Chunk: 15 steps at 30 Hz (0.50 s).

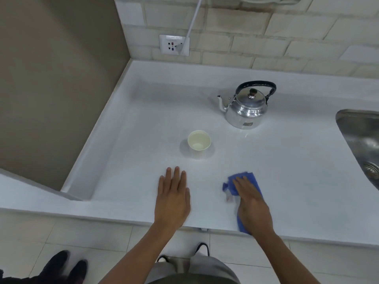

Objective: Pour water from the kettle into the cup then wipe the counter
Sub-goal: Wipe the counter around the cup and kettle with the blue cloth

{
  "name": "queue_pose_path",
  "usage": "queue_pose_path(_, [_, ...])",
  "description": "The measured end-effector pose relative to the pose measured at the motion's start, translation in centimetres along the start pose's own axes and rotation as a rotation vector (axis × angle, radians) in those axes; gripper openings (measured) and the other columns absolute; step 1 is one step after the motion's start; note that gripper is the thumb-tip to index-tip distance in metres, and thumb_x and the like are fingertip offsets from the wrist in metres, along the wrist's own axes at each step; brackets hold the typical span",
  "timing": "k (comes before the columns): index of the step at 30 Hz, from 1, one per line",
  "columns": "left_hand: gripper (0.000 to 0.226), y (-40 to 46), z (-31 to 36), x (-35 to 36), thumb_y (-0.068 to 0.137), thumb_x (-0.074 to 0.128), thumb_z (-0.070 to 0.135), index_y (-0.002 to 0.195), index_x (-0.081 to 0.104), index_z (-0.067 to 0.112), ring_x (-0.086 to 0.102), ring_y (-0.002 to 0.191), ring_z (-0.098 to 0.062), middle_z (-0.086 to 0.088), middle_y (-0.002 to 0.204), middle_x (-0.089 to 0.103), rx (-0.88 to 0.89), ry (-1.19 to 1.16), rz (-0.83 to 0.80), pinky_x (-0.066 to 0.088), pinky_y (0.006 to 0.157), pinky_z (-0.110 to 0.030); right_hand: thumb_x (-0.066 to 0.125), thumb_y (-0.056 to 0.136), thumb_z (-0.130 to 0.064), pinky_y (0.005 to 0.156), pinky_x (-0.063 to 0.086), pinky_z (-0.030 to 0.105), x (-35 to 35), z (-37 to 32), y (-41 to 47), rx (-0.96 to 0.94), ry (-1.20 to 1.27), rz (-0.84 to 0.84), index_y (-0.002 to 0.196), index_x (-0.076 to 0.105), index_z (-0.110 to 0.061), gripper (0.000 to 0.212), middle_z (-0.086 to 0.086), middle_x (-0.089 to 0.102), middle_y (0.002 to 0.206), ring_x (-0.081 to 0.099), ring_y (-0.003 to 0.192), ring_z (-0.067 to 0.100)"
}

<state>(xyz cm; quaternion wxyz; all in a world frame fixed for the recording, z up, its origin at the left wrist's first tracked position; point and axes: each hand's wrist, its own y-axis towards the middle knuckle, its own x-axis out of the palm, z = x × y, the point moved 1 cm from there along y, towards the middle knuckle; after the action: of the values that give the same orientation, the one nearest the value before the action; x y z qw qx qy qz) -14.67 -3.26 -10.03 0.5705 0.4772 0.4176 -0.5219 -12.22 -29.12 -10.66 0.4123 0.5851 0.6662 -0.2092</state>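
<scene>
A shiny metal kettle [247, 107] with a black handle stands upright at the back right of the white counter [143, 111], spout pointing left. A white paper cup [199, 143] with water in it stands in the middle. My left hand [173, 199] lies flat on the counter near the front edge, fingers together, holding nothing. My right hand [251, 203] presses flat on a blue cloth [249, 179] near the front edge, to the right of the cup and well in front of the kettle.
A steel sink [361, 138] is set into the counter at the right edge. A wall socket [174, 45] with a white cable plugged in sits on the tiled back wall. A brown panel borders the counter on the left. Dark shoes [65, 267] stand on the floor at lower left.
</scene>
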Motion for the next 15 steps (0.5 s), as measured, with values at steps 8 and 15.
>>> queue_pose_path(8, [0.055, -0.1, -8.0, -1.9, 0.105, 0.027, 0.028, 0.151, 0.048, 0.006, 0.035, 0.15, -0.034, -0.013, 0.161, 0.041, 0.104, -0.12, -0.017, 0.037, 0.118, -0.052, 0.054, 0.076, 0.016, 0.115, 0.031, 0.029, 5.6, -7.8, 2.9, 0.131, -0.065, 0.004, 0.139, 0.054, -0.005, 0.067, 0.01, 0.056, 0.141, 0.048, 0.136, 0.03])
queue_pose_path(15, [0.059, 0.4, -10.0, -1.4, 0.108, 0.024, 0.038, 0.154, 0.044, 0.008, 0.03, 0.154, -0.024, -0.005, 0.164, 0.035, 0.102, -0.163, -0.029, 0.023, 0.125, -0.039, 0.051, 0.073, 0.015, 0.116, 0.021, 0.015, 4.5, -7.4, -1.6, -0.015, -0.029, -0.009, 0.139, 0.051, -0.003, 0.068, 0.004, 0.054, 0.142, 0.046, 0.132, 0.018])
